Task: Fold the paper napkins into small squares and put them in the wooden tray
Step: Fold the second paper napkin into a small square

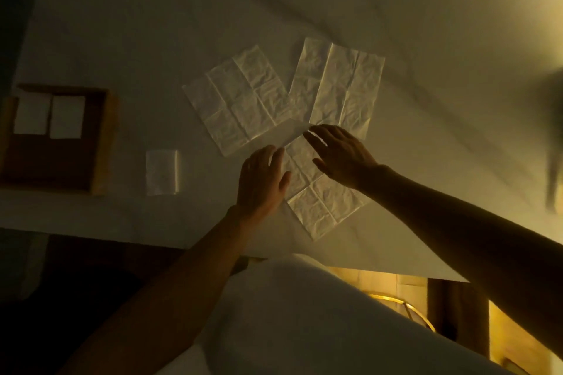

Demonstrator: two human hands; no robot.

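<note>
Napkin (323, 207), unfolded, near edge of counter (182, 222): left hand (262, 179) and right hand (338, 152) rest on it, fingers straight, gripping nothing. Wooden tray (105, 143), left edge, holds two squares (32, 116). Risk: thin paper slides, skewing fold.

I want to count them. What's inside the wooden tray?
Two folded napkin squares lie side by side in the wooden tray, at its far end. The rest is bare wood. Anything beneath the squares is covered.

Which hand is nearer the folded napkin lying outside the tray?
Left. The left hand is to the right of the folded napkin, with bare table between them; the right hand is farther right still.
</note>
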